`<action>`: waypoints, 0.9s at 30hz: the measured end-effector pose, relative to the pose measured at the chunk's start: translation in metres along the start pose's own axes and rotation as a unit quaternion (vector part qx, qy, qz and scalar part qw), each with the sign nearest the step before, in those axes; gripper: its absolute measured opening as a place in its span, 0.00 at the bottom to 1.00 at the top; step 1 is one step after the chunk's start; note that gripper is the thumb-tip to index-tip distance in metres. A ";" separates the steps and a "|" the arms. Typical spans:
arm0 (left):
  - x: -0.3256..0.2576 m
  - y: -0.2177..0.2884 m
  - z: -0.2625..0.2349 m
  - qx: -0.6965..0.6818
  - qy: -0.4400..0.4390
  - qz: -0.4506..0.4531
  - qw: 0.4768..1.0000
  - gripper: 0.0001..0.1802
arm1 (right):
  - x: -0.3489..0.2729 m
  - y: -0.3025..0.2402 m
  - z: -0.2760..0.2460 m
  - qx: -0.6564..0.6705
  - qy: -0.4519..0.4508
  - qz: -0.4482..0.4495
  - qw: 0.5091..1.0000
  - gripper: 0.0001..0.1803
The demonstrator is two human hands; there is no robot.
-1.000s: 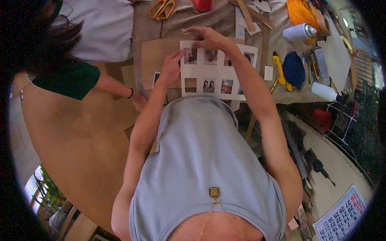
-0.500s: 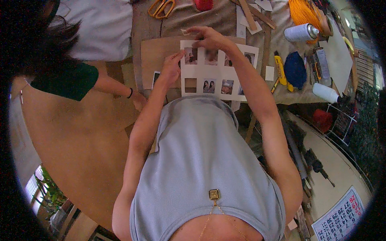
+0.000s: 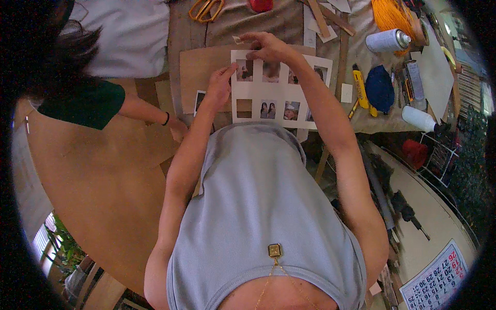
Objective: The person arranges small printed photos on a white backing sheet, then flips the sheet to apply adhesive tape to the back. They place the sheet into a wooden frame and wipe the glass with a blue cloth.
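Observation:
A white photo mat (image 3: 257,92) with two rows of window cutouts lies in front of me, partly under my right forearm. Small photos show in most of the windows I can see, while the lower left one shows brown behind it. My left hand (image 3: 220,87) grips the mat's left edge near its upper corner, fingers closed. Over the top edge, my right hand (image 3: 269,47) is bent, with a small pale scrap (image 3: 237,39) at its fingertips; its kind is too small to tell. Beside my left wrist lies a loose photo (image 3: 199,100). Brown board (image 3: 199,64) extends beneath the mat.
At the left, another person's hand (image 3: 178,129) rests by the table edge. Orange-handled scissors (image 3: 206,9) lie at the back. On the right are a yellow cutter (image 3: 359,85), a spray can (image 3: 387,40), orange cord (image 3: 392,20), a dark blue bundle (image 3: 380,89) and a white bottle (image 3: 417,119).
Both hands keep nearly the same places and grips. The view has shifted very slightly, and a little more of the loose photo shows beside my left wrist.

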State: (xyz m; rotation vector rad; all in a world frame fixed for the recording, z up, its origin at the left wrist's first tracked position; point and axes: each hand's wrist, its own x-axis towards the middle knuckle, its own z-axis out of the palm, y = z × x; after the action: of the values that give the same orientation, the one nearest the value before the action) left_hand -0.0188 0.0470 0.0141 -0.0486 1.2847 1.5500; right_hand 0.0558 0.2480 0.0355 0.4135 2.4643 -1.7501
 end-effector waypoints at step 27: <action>0.004 -0.003 -0.005 0.019 0.002 0.002 1.000 0.15 | 0.003 0.006 0.001 -0.029 0.010 -0.005 1.000 0.30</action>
State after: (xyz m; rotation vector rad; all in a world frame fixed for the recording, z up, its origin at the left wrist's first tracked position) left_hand -0.0210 0.0459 0.0080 -0.0257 1.3175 1.5299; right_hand 0.0546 0.2488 0.0293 0.4175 2.5285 -1.6809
